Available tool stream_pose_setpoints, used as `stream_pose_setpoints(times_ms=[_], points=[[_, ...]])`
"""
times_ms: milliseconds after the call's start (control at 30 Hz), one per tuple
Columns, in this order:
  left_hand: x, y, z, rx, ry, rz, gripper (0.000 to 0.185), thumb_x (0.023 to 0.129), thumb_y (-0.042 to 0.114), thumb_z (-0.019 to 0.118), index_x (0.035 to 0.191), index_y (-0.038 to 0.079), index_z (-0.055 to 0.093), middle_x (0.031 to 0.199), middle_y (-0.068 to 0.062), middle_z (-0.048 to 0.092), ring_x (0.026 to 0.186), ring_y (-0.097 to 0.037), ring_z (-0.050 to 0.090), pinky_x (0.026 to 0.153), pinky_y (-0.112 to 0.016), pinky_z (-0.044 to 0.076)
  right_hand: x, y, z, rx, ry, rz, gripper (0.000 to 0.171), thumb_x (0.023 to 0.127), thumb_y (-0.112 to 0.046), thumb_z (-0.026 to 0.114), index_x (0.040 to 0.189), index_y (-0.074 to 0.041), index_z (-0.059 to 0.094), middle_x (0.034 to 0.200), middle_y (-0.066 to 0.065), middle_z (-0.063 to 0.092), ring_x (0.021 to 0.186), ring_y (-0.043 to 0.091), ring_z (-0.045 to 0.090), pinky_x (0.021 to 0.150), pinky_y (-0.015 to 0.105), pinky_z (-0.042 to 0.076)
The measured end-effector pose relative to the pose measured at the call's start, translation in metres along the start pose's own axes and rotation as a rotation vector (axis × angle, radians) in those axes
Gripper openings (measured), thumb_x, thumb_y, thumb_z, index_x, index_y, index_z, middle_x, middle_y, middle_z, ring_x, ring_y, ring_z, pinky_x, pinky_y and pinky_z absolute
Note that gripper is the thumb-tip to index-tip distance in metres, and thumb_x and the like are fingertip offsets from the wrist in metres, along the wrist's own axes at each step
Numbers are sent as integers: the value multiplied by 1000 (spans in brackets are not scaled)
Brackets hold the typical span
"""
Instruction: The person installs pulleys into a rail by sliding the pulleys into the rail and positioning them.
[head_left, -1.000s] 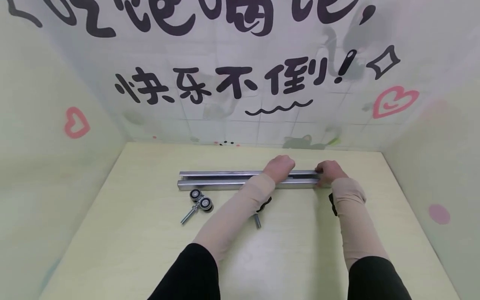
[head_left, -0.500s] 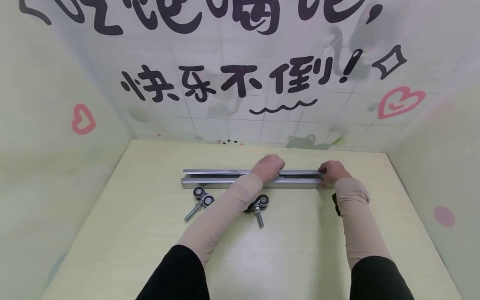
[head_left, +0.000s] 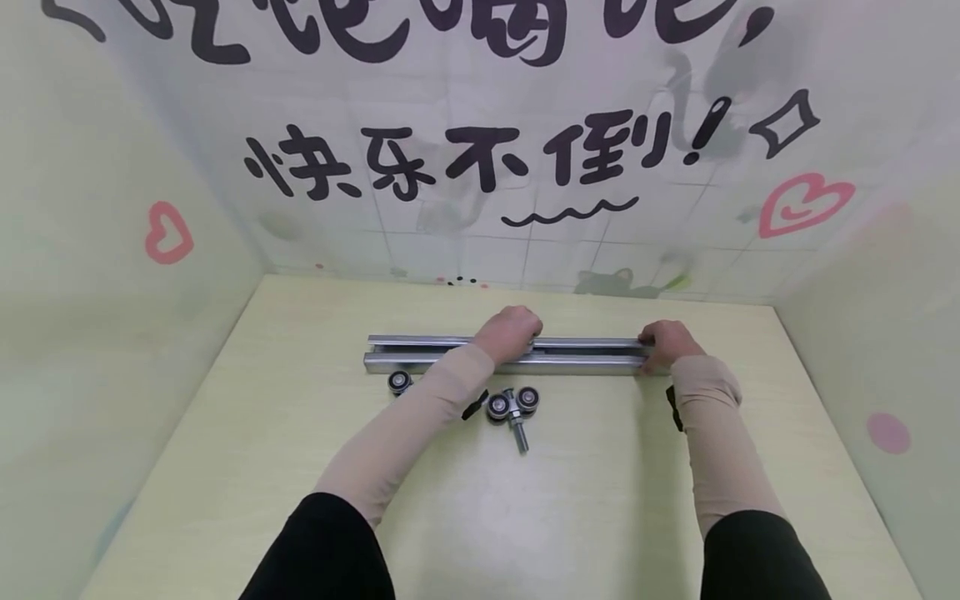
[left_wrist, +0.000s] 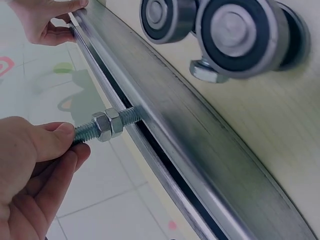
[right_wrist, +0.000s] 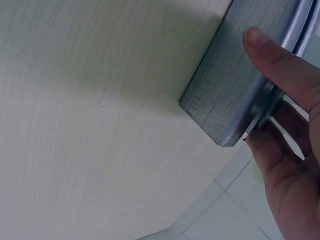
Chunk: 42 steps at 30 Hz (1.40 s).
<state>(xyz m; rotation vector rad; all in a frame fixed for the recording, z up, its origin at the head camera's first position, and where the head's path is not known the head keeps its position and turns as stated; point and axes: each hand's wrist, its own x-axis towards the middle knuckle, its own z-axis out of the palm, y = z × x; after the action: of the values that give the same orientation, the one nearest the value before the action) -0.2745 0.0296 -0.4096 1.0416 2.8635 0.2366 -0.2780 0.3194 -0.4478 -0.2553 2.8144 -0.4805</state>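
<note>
Left wrist: bolt (left_wrist: 129,116) partly hidden inside rail (left_wrist: 185,120)

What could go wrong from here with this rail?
The left hand pinches the bolt by its outer end, so it might tilt and bind in the slotted rail.
The right hand grips the slotted rail at one end only, so the other end could swing.
In the head view, the left forearm covers part of a roller trolley and might knock it.

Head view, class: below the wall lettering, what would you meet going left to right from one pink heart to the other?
Left pink heart, partly hidden roller wheel, left hand, right hand, right pink heart.
</note>
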Motion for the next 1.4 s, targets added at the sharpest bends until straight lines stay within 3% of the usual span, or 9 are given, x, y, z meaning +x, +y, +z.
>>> stream_pose_setpoints(times_ms=[367,867,1400], points=[[-20,-21,-5,-38,-5,-25,19,79,-7,57,89,4,69,87,-7,67,82,-19,62,76,-25,51,2,0,1,12,0,10,61,56,-7,82,110,9,58,110,27,58,100,40,52,90,51,41],[-52,-52,-9,10,35,-12,14,79,-6,59,85,3,68,82,-8,67,78,-21,63,74,-27,52,-1,-1,1,1,1,10,59,57,-8,82,109,9,59,108,27,59,98,40,53,89,50,42],[-85,-85,-17,-8,55,-47,14,79,-8,58,78,2,68,75,-8,66,72,-21,62,69,-29,53,-1,-3,0,8,-10,17,62,57,-8,82,111,10,57,109,28,58,97,39,52,88,51,42]])
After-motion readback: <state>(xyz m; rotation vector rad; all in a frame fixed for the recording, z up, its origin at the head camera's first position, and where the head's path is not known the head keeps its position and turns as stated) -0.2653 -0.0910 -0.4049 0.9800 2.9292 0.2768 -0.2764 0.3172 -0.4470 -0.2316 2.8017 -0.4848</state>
